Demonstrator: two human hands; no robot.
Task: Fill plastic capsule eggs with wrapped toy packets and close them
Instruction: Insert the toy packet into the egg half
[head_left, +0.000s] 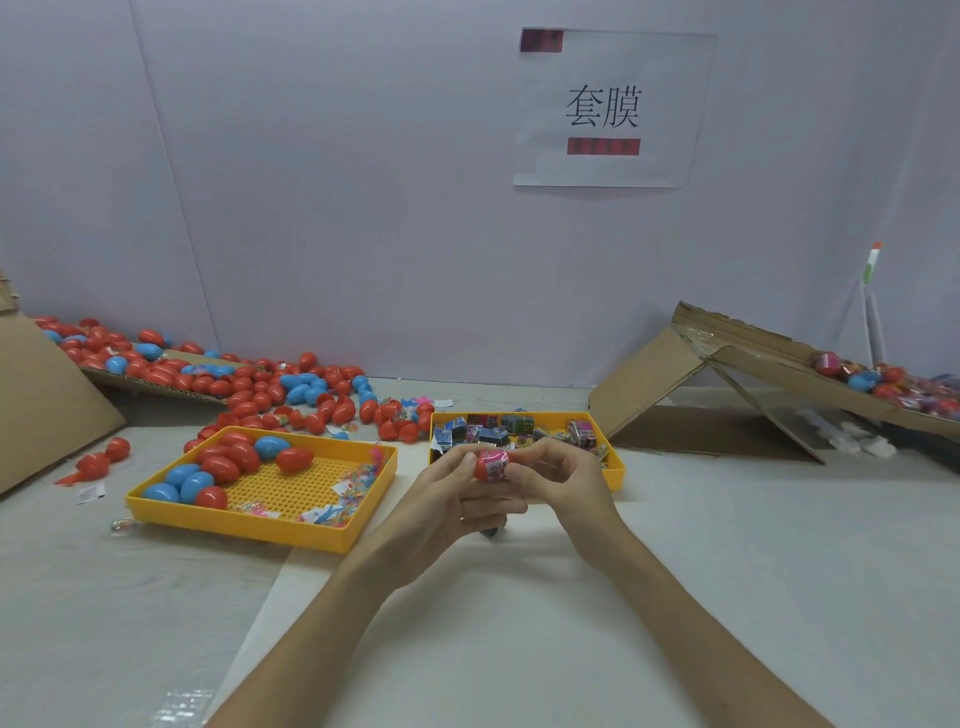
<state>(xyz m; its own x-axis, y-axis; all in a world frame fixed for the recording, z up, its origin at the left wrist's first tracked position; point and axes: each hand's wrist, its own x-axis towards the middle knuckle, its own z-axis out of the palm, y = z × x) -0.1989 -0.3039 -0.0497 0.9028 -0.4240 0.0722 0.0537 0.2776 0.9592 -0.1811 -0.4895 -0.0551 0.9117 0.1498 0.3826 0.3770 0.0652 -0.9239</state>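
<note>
At desk (727, 545) centre, head view. Both hands are raised just over the surface and meet in front of the right tray (618, 470).

- Left hand (452, 501): pinches a red egg (480, 468) between thumb and fingertips.
- Right hand (563, 480): grips the same egg from the other side, fingers curled round it.
- A pink printed wrapper (495, 463) shows on the egg between the two hands. Cannot tell whether it sits inside the shell or round it.
- A small dark item (491, 532) lies under the left hand, mostly hidden.
- Right tray: yellow, heaped with packets (493, 431).
- Left tray (249, 527): yellow with a perforated floor. Red and blue tray eggs (228, 462) are bunched in its far-left corner, and coloured bits (353, 483) lie along its right side.
- Loose eggs (270, 384), mostly red with some blue, are spread behind the left tray and up a cardboard sheet (156, 384) at the wall.
- A cardboard ramp (654, 374) stands right of the right tray, with wrapped eggs (893, 382) on its far slope.
- A paper sign (608, 109) hangs on the wall.
</note>
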